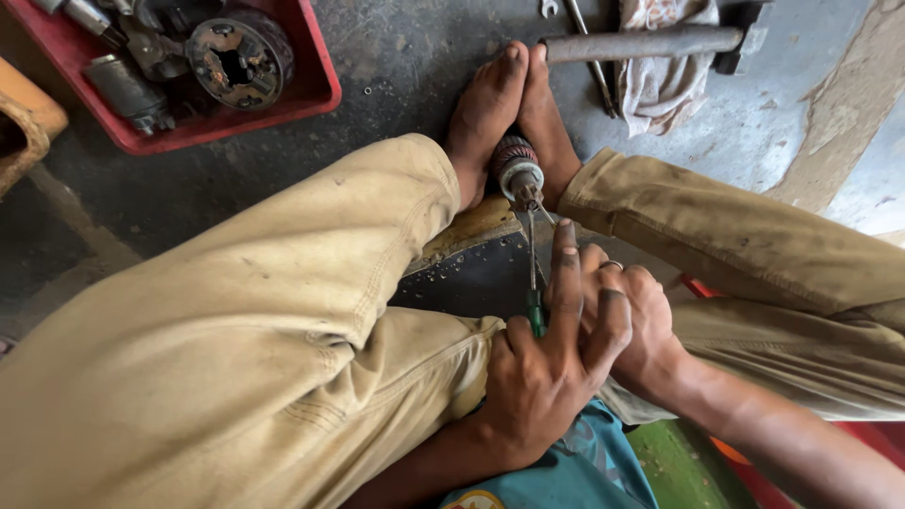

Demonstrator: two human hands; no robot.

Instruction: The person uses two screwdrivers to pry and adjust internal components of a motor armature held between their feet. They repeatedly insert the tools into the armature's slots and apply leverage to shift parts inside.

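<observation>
Sitting on a stained grey concrete floor (pixel 415 57), the person works with legs drawn up in dusty tan trousers and both bare feet pressed together just beyond the hands. Between the soles sits a motor armature (pixel 514 162) with copper-coloured windings, its shaft end facing back toward the hands. The left hand (pixel 547 363) lies over the right hand (pixel 633 325), both curled shut around the green-handled pliers (pixel 534 273) (the left forefinger stays straight, laid along the tool). The pliers' long axis runs straight away from the hands toward the feet, the metal tips meeting the armature's shaft; whether the tips actually bite on it I cannot tell. Under the hands lies a dark plate (pixel 471 269) speckled with metal filings. Far off to the upper left of the hands stands a red plastic tray (pixel 316 90) holding greasy motor parts. Beyond the feet lie a grey metal bar (pixel 641 43), a thin rod and a crumpled rag (pixel 665 71)
</observation>
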